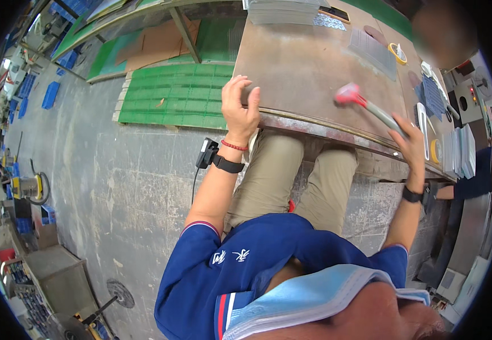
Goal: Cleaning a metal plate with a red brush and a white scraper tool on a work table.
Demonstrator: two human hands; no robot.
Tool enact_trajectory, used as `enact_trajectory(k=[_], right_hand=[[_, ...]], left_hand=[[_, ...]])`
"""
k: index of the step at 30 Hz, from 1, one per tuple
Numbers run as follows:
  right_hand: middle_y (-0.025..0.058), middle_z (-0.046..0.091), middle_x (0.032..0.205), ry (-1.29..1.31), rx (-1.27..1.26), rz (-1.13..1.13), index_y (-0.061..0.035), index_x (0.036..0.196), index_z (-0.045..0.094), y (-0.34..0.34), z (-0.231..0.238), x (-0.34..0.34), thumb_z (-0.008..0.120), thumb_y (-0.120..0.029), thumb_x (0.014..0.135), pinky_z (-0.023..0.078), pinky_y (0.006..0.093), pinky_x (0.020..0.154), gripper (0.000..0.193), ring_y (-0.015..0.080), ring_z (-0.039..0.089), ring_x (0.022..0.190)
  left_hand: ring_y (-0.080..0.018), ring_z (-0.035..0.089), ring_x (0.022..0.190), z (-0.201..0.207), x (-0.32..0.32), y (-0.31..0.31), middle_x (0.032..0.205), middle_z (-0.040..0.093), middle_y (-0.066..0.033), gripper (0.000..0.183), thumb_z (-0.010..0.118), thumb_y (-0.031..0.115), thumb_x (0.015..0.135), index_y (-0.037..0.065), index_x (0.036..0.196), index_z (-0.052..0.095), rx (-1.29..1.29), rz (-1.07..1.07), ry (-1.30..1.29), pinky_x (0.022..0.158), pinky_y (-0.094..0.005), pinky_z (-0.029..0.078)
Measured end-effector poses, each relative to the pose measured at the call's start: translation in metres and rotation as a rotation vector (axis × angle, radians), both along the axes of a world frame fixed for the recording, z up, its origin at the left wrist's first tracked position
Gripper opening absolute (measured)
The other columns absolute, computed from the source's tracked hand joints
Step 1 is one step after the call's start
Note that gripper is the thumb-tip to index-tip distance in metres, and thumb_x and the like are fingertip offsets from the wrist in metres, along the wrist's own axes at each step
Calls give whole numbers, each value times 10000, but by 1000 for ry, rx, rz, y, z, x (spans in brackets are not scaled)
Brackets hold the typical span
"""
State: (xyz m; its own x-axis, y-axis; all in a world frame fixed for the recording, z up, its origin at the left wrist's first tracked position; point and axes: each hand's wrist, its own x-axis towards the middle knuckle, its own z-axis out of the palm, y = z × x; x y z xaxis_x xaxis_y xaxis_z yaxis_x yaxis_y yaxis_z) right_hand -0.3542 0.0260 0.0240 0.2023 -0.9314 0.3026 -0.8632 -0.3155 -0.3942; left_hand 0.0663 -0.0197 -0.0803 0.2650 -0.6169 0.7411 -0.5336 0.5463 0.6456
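Note:
My right hand (410,141) is closed round the grey handle of a mallet (379,115). The mallet's red and whitish head (349,94) is over the brown tabletop (308,62), pointing left and slightly blurred. At the table's near left corner is my left hand (239,110), its fingers curved and its thumb raised. Something dark shows between that thumb and the fingers; what it is I cannot make out.
Clear sheets (283,12) are stacked at the table's far side. A yellow tape roll (397,54) lies near another clear sheet (372,54). At right are a blue mat (431,97) and upright sheets (465,152). A green pallet (172,95) lies left; another person (444,28) is across.

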Motion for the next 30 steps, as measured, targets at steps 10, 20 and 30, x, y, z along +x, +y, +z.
enact_trajectory(k=[10,20,30], right_hand=[[167,659,950,65,179,159,7,1188,638,11,12,-37,722,-54,753,468,321,793,446,270,617,838],[195,687,1016,186,-40,490,-103,1218,660,-194,-14,163,736,-172,777,502,388,863,453,343,653,910],[74,666,783,-476,457,296,-74,1177,689,-212,-10,291,703,-336,864,384,275,427,408,126,526,514]], left_hand=[[-311,598,1008,-36,53,89,1060,641,-159,140,560,43,891,7,1013,616,46,76,98,922,-392,460],[-332,603,984,-41,47,141,1038,644,-158,138,600,92,875,24,993,624,134,31,57,897,-401,467],[-318,602,979,-58,63,166,1038,642,-163,119,598,45,863,17,977,621,235,60,118,885,-385,471]])
